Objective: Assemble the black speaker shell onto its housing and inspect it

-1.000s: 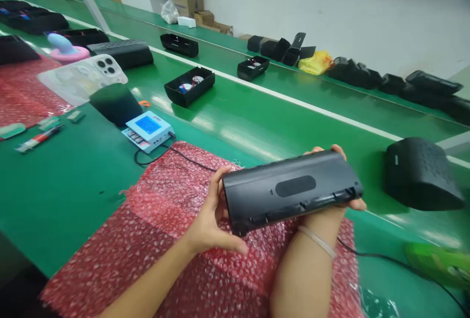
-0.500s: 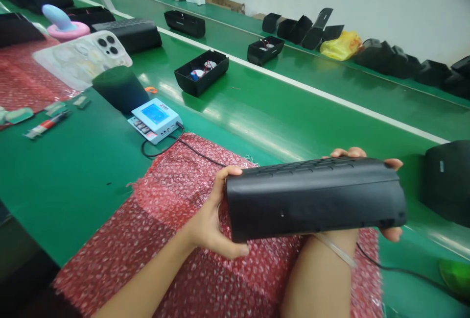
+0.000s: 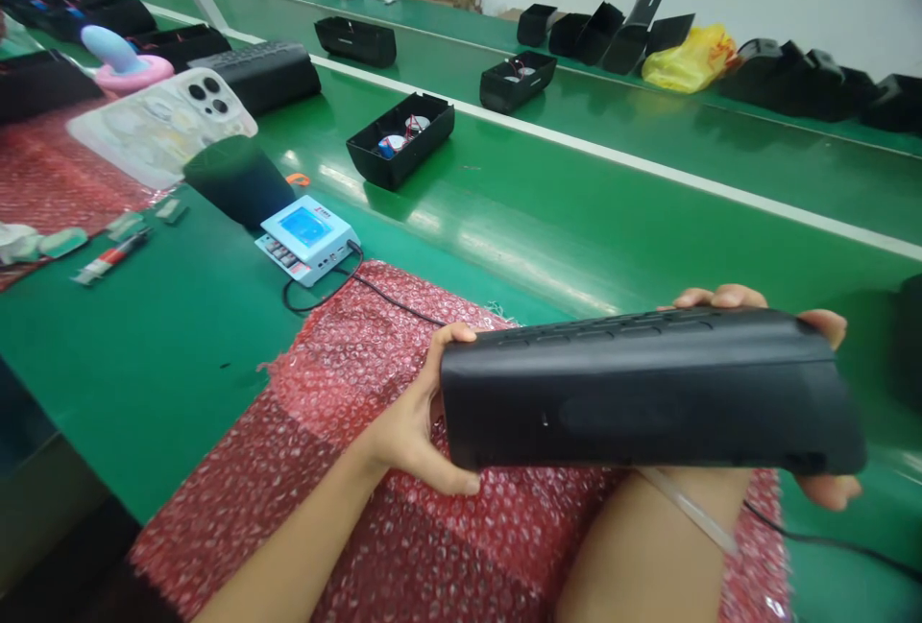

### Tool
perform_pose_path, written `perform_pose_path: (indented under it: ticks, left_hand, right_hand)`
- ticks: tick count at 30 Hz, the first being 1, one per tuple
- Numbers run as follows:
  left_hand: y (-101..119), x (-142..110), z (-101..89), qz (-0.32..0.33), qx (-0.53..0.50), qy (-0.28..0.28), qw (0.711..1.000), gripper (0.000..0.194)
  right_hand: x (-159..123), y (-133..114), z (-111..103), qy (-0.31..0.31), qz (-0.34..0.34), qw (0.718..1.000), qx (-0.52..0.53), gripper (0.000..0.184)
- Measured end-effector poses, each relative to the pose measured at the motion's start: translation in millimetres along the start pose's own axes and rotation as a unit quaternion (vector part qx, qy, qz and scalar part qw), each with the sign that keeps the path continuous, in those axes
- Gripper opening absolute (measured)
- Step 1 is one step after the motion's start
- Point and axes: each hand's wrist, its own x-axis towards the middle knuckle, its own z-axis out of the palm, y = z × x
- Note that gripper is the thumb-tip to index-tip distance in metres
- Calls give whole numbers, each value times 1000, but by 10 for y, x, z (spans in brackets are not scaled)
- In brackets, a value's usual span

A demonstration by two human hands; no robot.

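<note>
A long black speaker housing (image 3: 634, 402) is held level between both hands above the red bubble wrap (image 3: 346, 335). My left hand (image 3: 418, 421) grips its left end, thumb below and fingers at the upper edge. Behind the right end is my right hand (image 3: 821, 325); its fingertips show over the top and its thumb side below, while the palm is hidden. Raised oval shapes run along the housing's top face. A clear band circles the right wrist. Left of the hands, a light-blue tester with a lit screen (image 3: 309, 229) sits with black cables attached.
An open black housing with wired speakers (image 3: 403, 138) lies on the green conveyor (image 3: 576, 210); others stand farther back. Toward the left are a phone in a clear case (image 3: 165, 114), a dark round speaker (image 3: 234, 177) and a syringe (image 3: 111, 258). A yellow bag (image 3: 688, 57) rests by the wall.
The black housing appears larger and reaches farther right, its right end closer to the camera, with my right hand moving along. My left hand keeps its grip. The view has shifted slightly.
</note>
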Motion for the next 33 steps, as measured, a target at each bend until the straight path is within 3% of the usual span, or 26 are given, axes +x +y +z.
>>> perform_pose_path:
  ticks: [17, 33]
  left_hand:
    - [25, -13, -15, -18, 15, -2, 1000, 100]
    - [8, -11, -12, -11, 18, 6, 1000, 102]
  right_hand:
    - [-21, -4, 60, 18, -21, 999, 19, 80]
    - [-8, 26, -56, 11, -3, 1000, 3, 83]
